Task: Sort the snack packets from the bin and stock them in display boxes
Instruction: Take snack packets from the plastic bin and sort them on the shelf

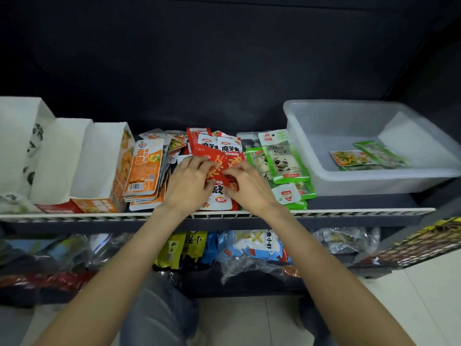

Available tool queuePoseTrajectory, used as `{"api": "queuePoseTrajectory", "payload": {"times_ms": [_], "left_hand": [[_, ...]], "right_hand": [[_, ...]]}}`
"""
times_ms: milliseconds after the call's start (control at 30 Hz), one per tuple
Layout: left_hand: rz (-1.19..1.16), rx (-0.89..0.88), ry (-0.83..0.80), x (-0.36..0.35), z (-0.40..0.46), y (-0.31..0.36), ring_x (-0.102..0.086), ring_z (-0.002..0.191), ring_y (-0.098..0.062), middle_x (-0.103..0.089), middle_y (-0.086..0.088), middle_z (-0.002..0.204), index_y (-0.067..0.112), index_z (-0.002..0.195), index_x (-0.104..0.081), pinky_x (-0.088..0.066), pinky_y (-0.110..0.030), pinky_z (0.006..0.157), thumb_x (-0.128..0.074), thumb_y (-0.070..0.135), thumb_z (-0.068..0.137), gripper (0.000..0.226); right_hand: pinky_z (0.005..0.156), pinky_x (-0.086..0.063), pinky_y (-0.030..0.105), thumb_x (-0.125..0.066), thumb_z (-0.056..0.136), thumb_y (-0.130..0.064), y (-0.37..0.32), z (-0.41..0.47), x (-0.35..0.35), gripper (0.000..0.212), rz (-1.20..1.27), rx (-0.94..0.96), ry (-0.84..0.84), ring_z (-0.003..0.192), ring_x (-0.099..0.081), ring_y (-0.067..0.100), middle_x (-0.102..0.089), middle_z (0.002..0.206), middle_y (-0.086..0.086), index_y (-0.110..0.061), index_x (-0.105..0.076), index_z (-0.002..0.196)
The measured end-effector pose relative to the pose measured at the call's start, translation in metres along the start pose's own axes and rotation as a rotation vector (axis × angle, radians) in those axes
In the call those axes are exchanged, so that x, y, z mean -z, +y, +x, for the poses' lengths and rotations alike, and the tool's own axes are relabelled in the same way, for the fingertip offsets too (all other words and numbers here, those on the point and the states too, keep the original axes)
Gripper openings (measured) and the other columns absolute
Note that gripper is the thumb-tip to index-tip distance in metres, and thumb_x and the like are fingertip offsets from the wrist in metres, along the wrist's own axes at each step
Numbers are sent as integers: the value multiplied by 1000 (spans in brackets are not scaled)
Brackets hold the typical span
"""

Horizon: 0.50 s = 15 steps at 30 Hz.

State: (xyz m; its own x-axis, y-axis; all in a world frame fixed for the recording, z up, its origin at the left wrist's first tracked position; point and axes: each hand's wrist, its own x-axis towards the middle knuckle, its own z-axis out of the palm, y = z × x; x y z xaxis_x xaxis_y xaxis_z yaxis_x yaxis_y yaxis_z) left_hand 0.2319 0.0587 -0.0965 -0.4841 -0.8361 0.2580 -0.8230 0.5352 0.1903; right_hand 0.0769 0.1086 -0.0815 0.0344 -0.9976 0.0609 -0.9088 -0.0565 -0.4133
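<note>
I see both hands, left hand point(185, 182) and right hand point(245, 182), pinching the red packets point(219, 166), which lie on the shelf point(349, 213) left of the plastic bin point(369, 181). The bin holds few packets. I think the slippery pile can slide, mixing with the green packets point(282, 161) just beside.

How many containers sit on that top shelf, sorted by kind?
White cardboard display boxes: 3
Translucent plastic bin: 1
Total: 4
</note>
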Motion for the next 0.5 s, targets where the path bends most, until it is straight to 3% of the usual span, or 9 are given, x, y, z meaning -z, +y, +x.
{"api": "queuePoseTrajectory", "payload": {"times_ms": [100,267,367,433,500], "left_hand": [[35,-66,59,9,1,10,-44,125,-23,-55,-4,131,16,131,-53,-37,-39,102,-53,32,92,43],[-102,-236,114,36,38,57,-62,104,-21,-68,3,111,22,126,-57,-48,-35,85,-53,35,90,38],[-338,-308,153,44,74,111,-65,90,-12,-69,15,91,28,114,-64,-52,-32,74,-52,34,85,32],[-470,-342,110,37,101,149,-64,86,-7,-67,17,86,31,111,-65,-52,-32,75,-55,31,84,28],[-544,-393,31,22,131,184,-63,88,-4,-66,17,88,30,114,-63,-51,-32,78,-57,26,86,29]], "right_hand": [[96,-46,32,-62,90,-27,7,-9,24,36,100,70,45,108,-55,15,-56,122,0,-20,-59,126],[76,-47,9,-64,90,-17,43,-28,94,19,378,56,110,81,-63,0,-71,93,-6,-21,-70,106],[73,-46,11,-63,89,-11,90,-30,137,16,347,-24,228,70,-63,-2,-70,82,-8,-19,-70,101],[77,-49,20,-63,88,-9,131,-25,159,18,259,-122,269,74,-66,8,-72,83,0,-17,-70,101],[78,-45,19,-63,86,-9,175,-19,174,21,112,-243,269,81,-64,12,-72,91,3,-15,-71,103]]}}
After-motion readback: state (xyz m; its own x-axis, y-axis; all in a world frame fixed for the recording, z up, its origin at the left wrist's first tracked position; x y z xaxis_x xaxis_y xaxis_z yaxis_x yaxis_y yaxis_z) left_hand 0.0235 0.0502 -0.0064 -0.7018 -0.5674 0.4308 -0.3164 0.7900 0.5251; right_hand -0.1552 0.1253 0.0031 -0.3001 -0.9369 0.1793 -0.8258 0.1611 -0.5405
